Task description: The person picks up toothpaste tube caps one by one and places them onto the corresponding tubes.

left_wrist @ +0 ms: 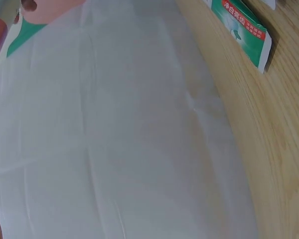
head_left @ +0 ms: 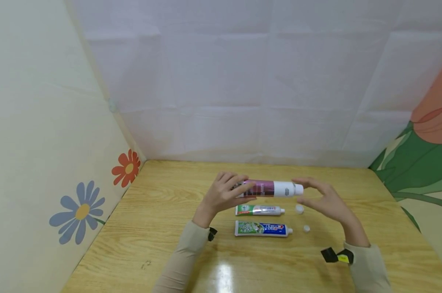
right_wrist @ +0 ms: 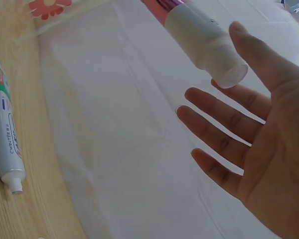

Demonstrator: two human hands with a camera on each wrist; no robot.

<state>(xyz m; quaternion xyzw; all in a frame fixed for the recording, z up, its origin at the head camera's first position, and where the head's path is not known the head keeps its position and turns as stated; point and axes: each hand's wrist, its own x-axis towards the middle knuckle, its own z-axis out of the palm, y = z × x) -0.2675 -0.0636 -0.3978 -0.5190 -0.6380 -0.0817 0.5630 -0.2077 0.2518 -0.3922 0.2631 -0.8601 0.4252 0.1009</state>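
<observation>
My left hand [head_left: 220, 194] grips a purple and white toothpaste tube [head_left: 263, 188] above the table, its capped end pointing right. At that end is a white cap [right_wrist: 230, 69]. My right hand [head_left: 328, 202] has its thumb and fingers spread around the cap; in the right wrist view the thumb stands off from it, and whether the index finger touches it I cannot tell. Below lie a green and white toothpaste tube [head_left: 260, 210] and a green and blue toothpaste tube [head_left: 262, 228], both with bare nozzles facing right.
Two loose white caps lie to the right of the tubes: a larger cap [head_left: 299, 208] and a smaller cap [head_left: 306, 228]. The wooden table [head_left: 162, 228] meets a sheet-covered back wall [head_left: 221, 81]. A flower-painted wall [head_left: 34, 134] borders the left side.
</observation>
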